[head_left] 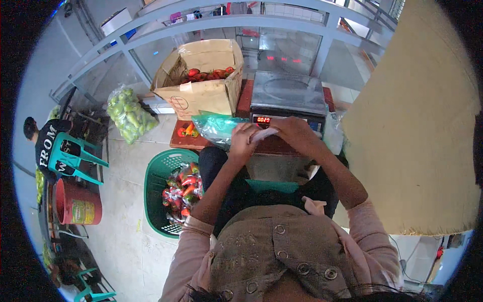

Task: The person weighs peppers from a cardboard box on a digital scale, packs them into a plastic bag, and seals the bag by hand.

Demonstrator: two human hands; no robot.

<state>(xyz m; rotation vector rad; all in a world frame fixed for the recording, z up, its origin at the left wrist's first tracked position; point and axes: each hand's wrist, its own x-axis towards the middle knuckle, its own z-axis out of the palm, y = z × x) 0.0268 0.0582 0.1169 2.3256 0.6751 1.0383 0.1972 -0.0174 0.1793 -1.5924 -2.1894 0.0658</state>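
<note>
Left hand (243,141), just beside the teal plastic bag (216,130) on its left, has its fingers curled closed on the near end of a pale thin strip (264,134). The strip spans directly between the hands, so neither is nearer; its long axis runs left to right, the right end slanting slightly toward the digital scale (289,93) beyond. Right hand (297,134) appears to pinch that end, fingertips partly hidden.

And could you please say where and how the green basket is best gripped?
Probably by the left rim of the green basket, coming from above on that side: that edge looks exposed, while the person's left leg crowds the opposite one.
</note>
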